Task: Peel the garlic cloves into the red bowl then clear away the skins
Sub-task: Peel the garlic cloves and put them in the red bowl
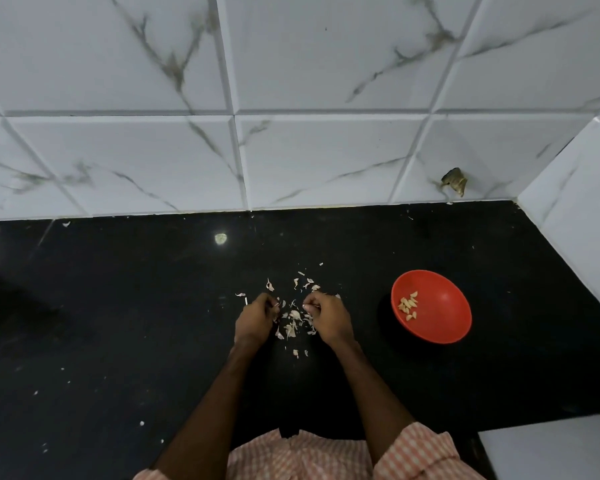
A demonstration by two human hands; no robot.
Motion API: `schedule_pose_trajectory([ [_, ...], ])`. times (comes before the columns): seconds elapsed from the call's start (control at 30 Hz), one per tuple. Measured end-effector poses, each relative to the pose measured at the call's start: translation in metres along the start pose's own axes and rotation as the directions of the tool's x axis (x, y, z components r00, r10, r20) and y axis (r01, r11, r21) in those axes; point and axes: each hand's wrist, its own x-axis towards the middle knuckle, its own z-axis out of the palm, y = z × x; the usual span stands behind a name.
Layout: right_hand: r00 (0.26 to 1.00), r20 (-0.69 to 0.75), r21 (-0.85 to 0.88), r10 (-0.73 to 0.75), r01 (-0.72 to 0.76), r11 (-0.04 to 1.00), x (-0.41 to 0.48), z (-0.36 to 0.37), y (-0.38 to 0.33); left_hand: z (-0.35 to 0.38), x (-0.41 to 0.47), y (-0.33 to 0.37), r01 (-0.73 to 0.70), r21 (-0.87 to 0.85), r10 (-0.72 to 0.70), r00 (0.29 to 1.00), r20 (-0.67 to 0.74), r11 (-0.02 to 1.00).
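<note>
A red bowl (440, 317) stands on the black counter to the right, with several peeled garlic cloves (409, 305) inside it. Pale garlic skins (293, 320) lie scattered on the counter in the middle. My left hand (255, 318) and my right hand (326, 318) hover over the skins, both with fingers curled. My right hand pinches a small pale piece, a clove or skin, at its fingertips. What my left hand's curled fingers hold is too small to tell.
The black counter (118, 323) runs back to a white marble-tiled wall (291, 98), with a tiled side wall (575, 209) at the right. A chipped hole (455, 181) marks the wall low at the right. Small white flecks dot the counter.
</note>
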Motion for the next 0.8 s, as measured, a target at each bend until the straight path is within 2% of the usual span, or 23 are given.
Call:
schedule_pose_trajectory([
  [0.13, 0.995, 0.067, -0.228, -0.076, 0.089, 0.97, -0.005, 0.011, -0.008, -0.003, -0.006, -0.002, 0.0, -0.026, -0.001, 1.0, -0.008, 1.0],
  [0.23, 0.99, 0.126, -0.304, -0.063, 0.099, 0.947, -0.007, 0.019, -0.01, -0.006, -0.008, 0.001, 0.003, -0.044, -0.004, 1.0, -0.018, 0.999],
  [0.33, 0.99, 0.129, -0.357, -0.053, 0.097, 0.929, -0.009, 0.021, -0.011, -0.007, -0.01, 0.003, -0.023, 0.024, 0.023, 1.0, 0.001, 0.999],
  [0.43, 0.994, 0.089, -0.33, -0.055, 0.081, 0.94, -0.009, 0.021, -0.009, -0.006, -0.011, 0.004, -0.078, 0.085, 0.076, 0.997, 0.017, 0.993],
  [0.6, 0.995, 0.041, -0.242, -0.092, 0.099, 0.965, -0.009, 0.017, -0.007, -0.001, -0.009, 0.01, -0.156, 0.176, 0.166, 0.985, -0.048, 0.972],
  [0.67, 0.994, 0.021, -0.179, -0.109, 0.111, 0.978, -0.008, 0.015, -0.007, 0.003, -0.007, 0.017, -0.139, 0.096, 0.141, 0.99, -0.013, 0.986],
  [0.8, 0.993, -0.038, -0.042, -0.11, 0.109, 0.993, -0.006, 0.015, -0.008, 0.015, 0.001, 0.026, -0.06, -0.19, 0.068, 0.997, 0.037, 0.98],
])
